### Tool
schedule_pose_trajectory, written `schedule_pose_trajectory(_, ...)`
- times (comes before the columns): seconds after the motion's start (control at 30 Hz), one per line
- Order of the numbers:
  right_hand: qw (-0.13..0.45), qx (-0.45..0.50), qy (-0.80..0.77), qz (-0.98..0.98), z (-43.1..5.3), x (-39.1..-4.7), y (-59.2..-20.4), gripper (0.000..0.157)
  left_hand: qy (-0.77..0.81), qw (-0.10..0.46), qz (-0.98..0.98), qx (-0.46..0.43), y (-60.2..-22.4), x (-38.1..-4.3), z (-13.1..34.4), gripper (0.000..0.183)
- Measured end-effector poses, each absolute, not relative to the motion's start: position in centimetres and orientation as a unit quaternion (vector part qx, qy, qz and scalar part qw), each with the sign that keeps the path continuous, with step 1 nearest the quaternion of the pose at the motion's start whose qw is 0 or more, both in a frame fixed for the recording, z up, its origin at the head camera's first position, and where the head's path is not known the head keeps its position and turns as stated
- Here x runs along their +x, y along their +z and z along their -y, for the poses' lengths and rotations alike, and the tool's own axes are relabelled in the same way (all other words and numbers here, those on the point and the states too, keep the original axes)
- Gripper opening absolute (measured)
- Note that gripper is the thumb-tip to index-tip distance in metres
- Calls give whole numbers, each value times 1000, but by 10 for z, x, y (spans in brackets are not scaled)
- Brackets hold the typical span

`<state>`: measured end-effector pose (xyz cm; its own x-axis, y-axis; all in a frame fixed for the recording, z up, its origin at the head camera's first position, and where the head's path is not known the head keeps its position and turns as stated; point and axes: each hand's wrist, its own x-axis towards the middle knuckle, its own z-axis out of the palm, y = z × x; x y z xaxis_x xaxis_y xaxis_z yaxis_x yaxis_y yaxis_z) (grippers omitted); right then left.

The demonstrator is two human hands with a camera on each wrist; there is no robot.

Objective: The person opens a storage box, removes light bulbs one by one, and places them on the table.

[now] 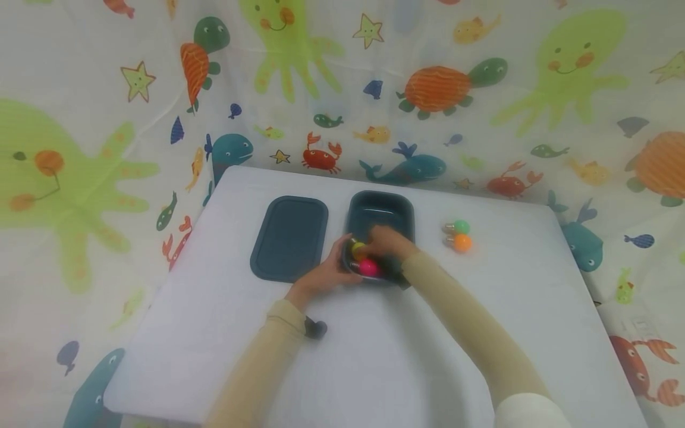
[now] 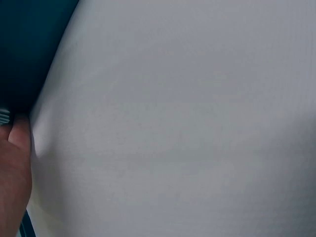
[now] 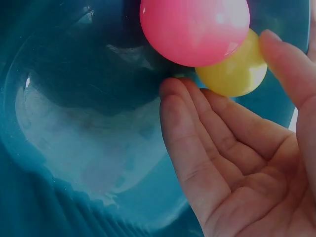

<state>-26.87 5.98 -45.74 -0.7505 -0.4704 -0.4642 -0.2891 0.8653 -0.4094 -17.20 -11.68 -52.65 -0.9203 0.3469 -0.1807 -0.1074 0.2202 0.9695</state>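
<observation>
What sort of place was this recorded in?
Looks like a staged tabletop recording corner, though the room beyond is hidden: a sea-animal backdrop stands behind a white table set with a dark container and colorful bulbs.

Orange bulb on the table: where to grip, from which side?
I'd take the orange bulb by its round globe, from above and the right. It lies on its side, narrow metal base pointing left, and the green bulb sits close on its far side.
</observation>
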Motion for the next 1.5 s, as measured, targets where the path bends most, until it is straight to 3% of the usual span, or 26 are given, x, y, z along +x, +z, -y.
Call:
schedule_pose_trajectory(0.37,251,-221,-177,-926,-69,-271,-455,26,623,183,-756,81,-528,-174,115,103)
schedule_pose_trajectory(0.83,112,-286,-205,-929,-96,-281,-454,31,653,186,-730,78,-527,-175,116,103)
schedule_pose_trajectory(1.23,102,-232,-271,-929,-120,-272,-448,49,647,185,-734,90,-526,-174,116,104)
schedule_pose_trajectory(1.5,127,-138,-336,-923,-142,-258,-449,54,637,191,-741,93,-523,-172,118,104)
